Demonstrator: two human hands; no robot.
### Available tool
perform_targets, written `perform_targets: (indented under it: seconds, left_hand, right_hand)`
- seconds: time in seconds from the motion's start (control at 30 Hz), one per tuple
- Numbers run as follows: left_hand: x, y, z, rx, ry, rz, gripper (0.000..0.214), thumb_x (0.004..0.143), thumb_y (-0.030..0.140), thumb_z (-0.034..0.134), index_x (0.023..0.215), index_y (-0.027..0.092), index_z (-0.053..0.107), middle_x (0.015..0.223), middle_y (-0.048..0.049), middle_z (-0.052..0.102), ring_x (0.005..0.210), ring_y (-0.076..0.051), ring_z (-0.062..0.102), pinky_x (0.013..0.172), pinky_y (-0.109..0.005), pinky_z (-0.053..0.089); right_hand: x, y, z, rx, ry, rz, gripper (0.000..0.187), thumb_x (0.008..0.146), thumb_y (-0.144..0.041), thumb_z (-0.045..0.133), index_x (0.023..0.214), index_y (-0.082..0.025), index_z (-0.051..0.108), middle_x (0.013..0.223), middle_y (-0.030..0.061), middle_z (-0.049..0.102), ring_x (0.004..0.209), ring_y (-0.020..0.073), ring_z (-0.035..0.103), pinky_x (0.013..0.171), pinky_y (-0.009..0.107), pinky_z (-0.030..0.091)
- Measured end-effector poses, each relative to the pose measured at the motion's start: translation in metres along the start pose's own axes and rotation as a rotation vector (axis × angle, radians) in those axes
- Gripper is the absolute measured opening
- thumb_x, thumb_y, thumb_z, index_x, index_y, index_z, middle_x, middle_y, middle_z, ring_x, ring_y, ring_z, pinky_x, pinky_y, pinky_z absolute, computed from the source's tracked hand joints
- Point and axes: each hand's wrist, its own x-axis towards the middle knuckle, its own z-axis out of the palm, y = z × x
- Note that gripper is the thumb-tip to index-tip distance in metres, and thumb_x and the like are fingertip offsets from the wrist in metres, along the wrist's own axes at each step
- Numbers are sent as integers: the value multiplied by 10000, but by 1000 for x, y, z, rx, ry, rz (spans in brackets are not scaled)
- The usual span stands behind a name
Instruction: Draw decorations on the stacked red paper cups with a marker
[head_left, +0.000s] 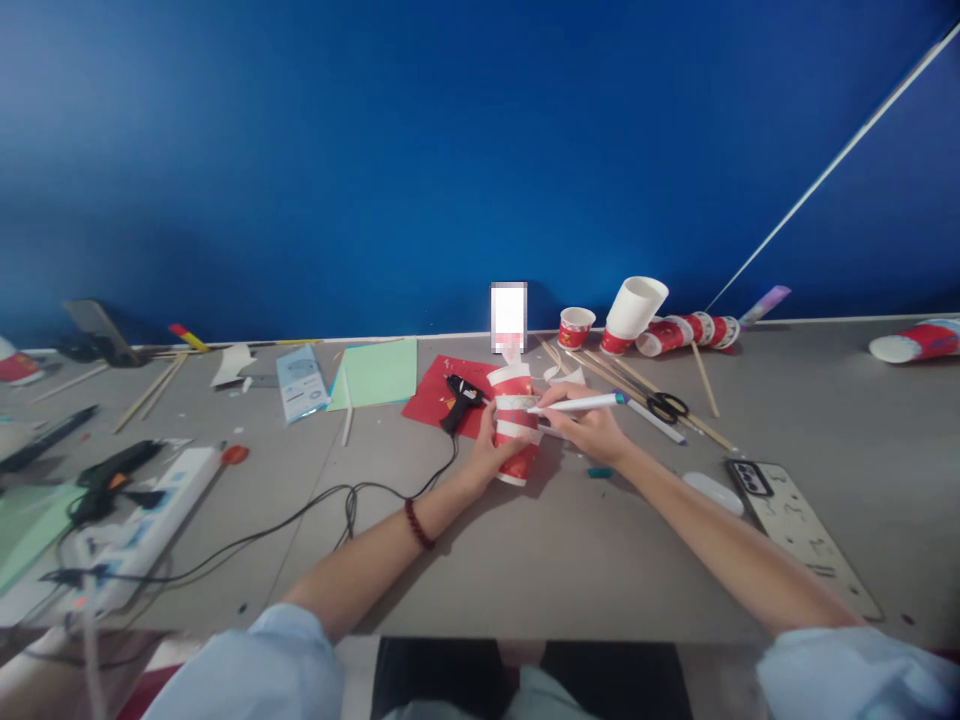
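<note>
Fingers [501, 447] of left hand [484, 458] curled snugly round red-and-white striped paper cup [516, 425], bracing it where it stands on grey tabletop [525, 570]; right hand [592, 432] pinched tight on white teal-ended marker pen [579, 404], tip laid against steadied cup wall (black glue gun [461, 393] parked just behind, clear of both).

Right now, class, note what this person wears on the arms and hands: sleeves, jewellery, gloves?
The left sleeve and right sleeve are light blue and end near the elbows. A dark red beaded bracelet circles the left wrist. The left hand and right hand are ungloved; no watch shows.
</note>
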Motion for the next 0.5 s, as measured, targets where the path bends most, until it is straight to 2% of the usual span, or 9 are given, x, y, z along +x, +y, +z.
perform_targets:
  seconds: [0.13,0.5]
  left_hand:
    - [-2,4,2,-34,13,-42,893,663,419,808,1401,250,334,1316,-126,578,1198,-317,570,992,-467,465]
    - [-1,5,2,1,10,-16,854,649,429,810,1369,254,386,1231,-112,614,1142,-302,590,983,-470,463]
  right_hand:
    - [0,-3,-2,-2,-41,-25,56,822,-232,607,796,-228,657,766,24,708,798,213,706,763,372,568]
    - [-2,-3,-1,-59,-71,-5,70,821,-233,606,790,-231,668,761,13,714,727,177,663,717,341,566]
